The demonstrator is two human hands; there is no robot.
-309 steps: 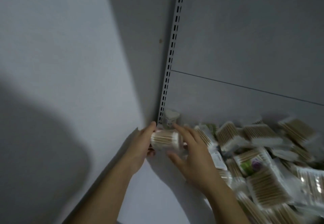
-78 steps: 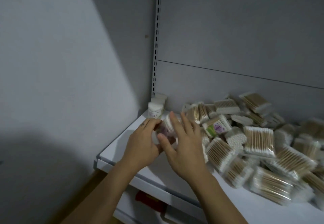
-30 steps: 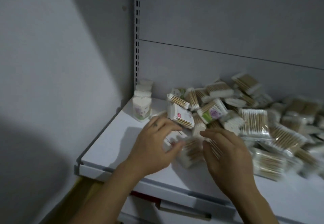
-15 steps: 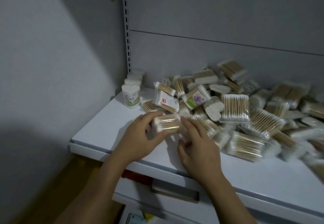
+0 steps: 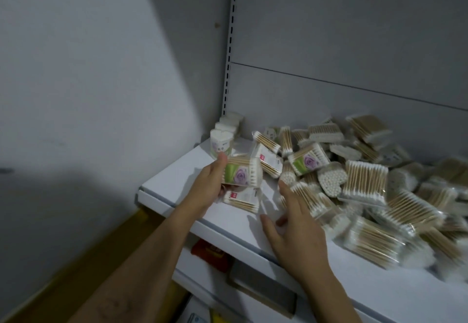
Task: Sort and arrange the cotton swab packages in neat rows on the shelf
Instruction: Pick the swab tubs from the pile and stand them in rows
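Observation:
My left hand (image 5: 209, 186) grips a swab package with a green and purple flower label (image 5: 241, 174), lifted a little above the white shelf (image 5: 177, 181). Just under it lies a package with a red label (image 5: 241, 199). My right hand (image 5: 295, 224) hovers open over the shelf, fingers spread, its fingertips at the edge of the loose pile of swab packages (image 5: 367, 186). A short row of white heart-shaped tubs (image 5: 222, 138) stands in the back left corner.
The pile fills the shelf's middle and right. A slotted upright (image 5: 229, 52) runs up the back corner beside the grey side wall. Under the shelf's front edge there is a red item (image 5: 210, 251) and a dark price strip (image 5: 263, 287).
My left hand has taken up the flower-label package and raised it. My right hand has let go and drawn back to the right, opening. The camera has swung so the shelf sits further right.

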